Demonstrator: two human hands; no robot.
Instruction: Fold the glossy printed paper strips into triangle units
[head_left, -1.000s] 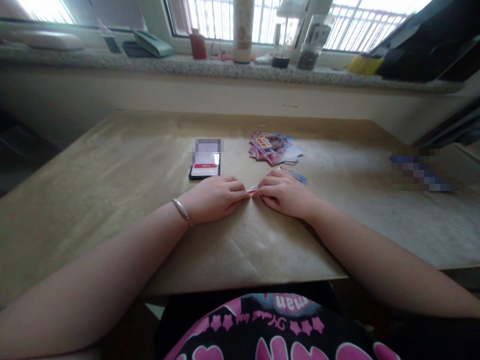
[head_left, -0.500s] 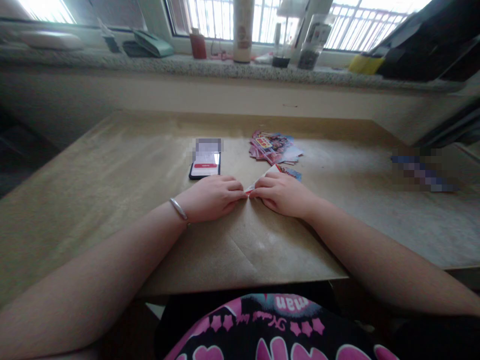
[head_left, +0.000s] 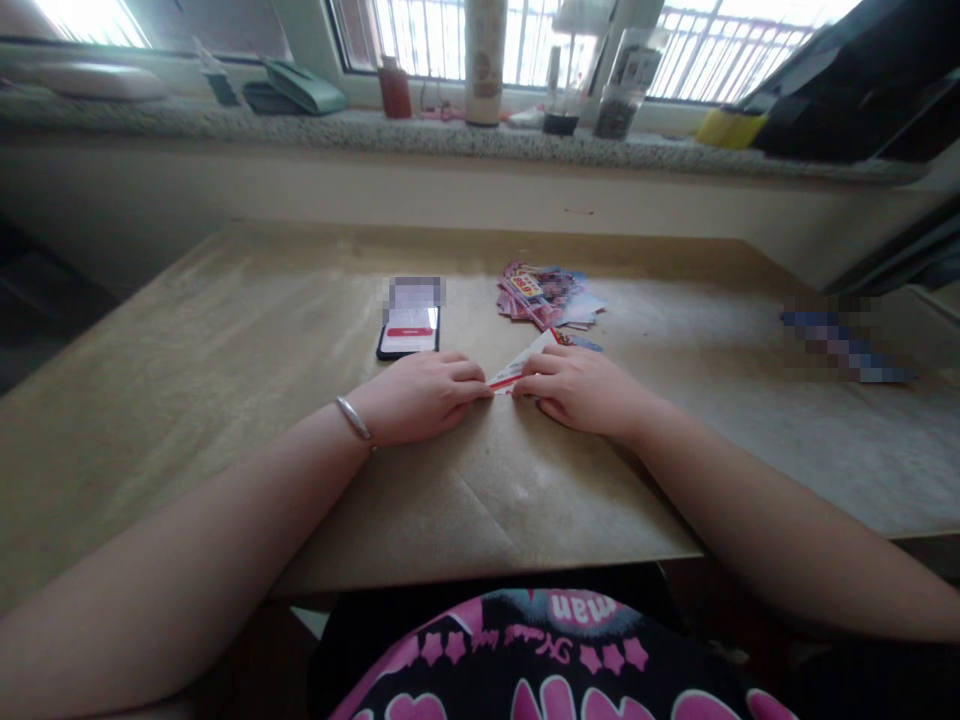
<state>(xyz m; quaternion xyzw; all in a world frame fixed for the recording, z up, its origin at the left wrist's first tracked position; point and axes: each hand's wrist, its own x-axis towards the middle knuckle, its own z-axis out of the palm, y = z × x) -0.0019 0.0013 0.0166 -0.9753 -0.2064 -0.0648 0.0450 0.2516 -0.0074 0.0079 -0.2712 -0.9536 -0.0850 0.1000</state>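
Note:
My left hand, with a silver bangle on its wrist, and my right hand lie close together on the brown table. Both pinch a small colourful card with a white back and a red edge, folded and pressed against the tabletop. The left fingertips hold its near left corner, while the right fingers lie curled over its right half. A loose pile of similar colourful cards lies just beyond the right hand.
A phone with a lit screen lies beyond my left hand. A blurred blue object rests at the table's right. The stone windowsill behind carries bottles, jars and a teal case.
The card has been drawn out a little between the hands: more of its white, red-edged strip shows now, and my right hand has shifted slightly to the right.

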